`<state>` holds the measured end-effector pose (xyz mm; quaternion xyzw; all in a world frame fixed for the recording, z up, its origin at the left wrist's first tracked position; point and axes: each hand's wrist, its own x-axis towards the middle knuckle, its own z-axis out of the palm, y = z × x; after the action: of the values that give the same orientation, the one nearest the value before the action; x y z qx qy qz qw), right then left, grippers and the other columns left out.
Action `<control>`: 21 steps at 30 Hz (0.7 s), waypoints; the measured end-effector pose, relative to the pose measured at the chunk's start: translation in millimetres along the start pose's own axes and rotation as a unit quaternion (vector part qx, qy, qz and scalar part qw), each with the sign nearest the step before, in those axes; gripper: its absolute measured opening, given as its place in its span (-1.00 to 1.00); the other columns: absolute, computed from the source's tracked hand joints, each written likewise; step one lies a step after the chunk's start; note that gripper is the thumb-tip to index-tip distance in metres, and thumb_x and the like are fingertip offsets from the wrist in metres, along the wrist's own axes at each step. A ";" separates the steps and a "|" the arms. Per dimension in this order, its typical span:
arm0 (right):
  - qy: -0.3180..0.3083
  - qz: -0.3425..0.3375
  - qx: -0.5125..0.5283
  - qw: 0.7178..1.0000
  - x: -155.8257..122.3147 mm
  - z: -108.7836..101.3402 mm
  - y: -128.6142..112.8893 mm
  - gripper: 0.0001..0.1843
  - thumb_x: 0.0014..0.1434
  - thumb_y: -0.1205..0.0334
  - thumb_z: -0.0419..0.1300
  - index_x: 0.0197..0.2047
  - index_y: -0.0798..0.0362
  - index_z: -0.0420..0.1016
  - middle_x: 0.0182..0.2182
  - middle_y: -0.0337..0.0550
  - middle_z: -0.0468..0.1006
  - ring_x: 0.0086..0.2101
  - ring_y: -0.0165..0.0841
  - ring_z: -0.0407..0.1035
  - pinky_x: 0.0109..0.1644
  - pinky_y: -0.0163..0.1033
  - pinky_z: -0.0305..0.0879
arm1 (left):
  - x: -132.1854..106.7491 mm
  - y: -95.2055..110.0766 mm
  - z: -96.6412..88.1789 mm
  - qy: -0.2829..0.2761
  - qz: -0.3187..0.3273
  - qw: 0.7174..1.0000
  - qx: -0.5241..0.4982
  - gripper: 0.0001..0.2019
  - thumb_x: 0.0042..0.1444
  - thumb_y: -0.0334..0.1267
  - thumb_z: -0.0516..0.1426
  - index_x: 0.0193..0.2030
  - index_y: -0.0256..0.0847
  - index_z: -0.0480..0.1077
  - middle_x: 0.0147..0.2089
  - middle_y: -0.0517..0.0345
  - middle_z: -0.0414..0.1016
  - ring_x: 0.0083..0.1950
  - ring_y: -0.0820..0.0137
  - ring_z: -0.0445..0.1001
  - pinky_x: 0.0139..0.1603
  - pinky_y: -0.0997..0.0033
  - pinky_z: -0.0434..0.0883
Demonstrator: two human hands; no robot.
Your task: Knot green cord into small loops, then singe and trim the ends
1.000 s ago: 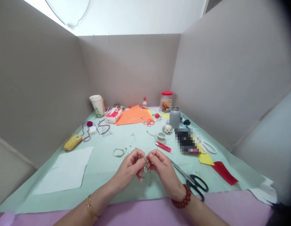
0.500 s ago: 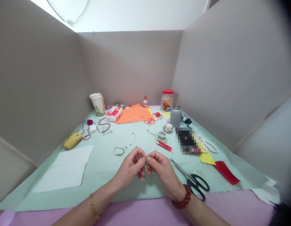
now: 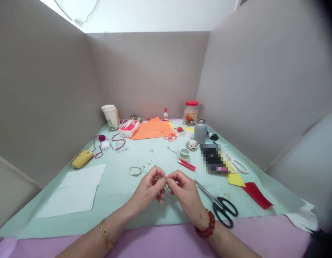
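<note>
My left hand (image 3: pixel 151 186) and my right hand (image 3: pixel 184 190) meet over the front middle of the table, thumbs and forefingers pinched close together. Between them they grip a thin olive-green cord (image 3: pixel 158 177); a loop of it hangs below the fingers. The fingertips hide most of the part being held, so any knot there cannot be made out. A braided cord bracelet (image 3: pixel 135 171) lies on the cloth just left of my hands. Beyond my right hand are a red lighter (image 3: pixel 186 165) and a spool of pale green cord (image 3: pixel 184 154). Black-handled scissors (image 3: pixel 218 202) lie beside my right wrist.
White paper (image 3: pixel 74 190) and a yellow corn-shaped object (image 3: pixel 82 159) lie left. Behind are a paper cup (image 3: pixel 111 117), tissue pack (image 3: pixel 129 128), orange sheets (image 3: pixel 149 129), red-lidded jar (image 3: pixel 191 114) and grey bottle (image 3: pixel 200 132). White-handled scissors (image 3: pixel 239 166) lie right. Grey panels enclose the table.
My fingertips have drawn a little closer together on the cord, and my right wrist has turned slightly. The whole view has shifted slightly; the things on the table stay where they were.
</note>
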<state>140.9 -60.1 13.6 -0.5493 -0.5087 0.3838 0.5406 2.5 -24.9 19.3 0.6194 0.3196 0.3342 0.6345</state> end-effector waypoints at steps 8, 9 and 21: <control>0.020 -0.082 -0.125 0.989 -4.3 1.9 1.0 -0.86 0.10 0.31 0.03 -0.49 0.03 0.28 -0.53 -0.27 0.36 -0.50 -0.42 0.25 -0.41 -0.33 0.18 | 1.5 -0.7 -1.2 0.020 0.015 0.998 0.064 -0.88 0.14 -0.18 0.05 -0.29 -0.17 0.25 -0.56 0.30 0.29 -0.53 0.48 0.32 -0.54 0.53 0.37; 0.020 -0.090 -0.135 0.987 -4.9 2.4 1.8 -0.86 0.11 0.32 0.03 -0.48 0.03 0.28 -0.52 -0.27 0.36 -0.49 -0.41 0.25 -0.41 -0.33 0.18 | 1.5 -1.5 -1.4 0.027 0.017 0.996 0.079 -0.89 0.13 -0.19 0.05 -0.30 -0.17 0.25 -0.57 0.30 0.30 -0.54 0.47 0.32 -0.54 0.53 0.36; 0.032 -0.189 -0.219 0.957 -7.4 2.3 12.5 -0.83 0.16 0.40 -0.01 -0.45 0.02 0.25 -0.50 -0.27 0.33 -0.48 -0.41 0.23 -0.38 -0.31 0.14 | 0.9 3.6 -2.6 0.052 0.034 0.992 0.114 -0.96 0.06 -0.30 0.06 -0.36 -0.19 0.31 -0.36 0.23 0.31 -0.39 0.48 0.33 -0.45 0.56 0.35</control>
<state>139.1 -65.5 0.0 -0.5599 -0.6577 0.1358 0.4853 0.9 -22.7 22.9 0.6798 0.3671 0.3490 0.5303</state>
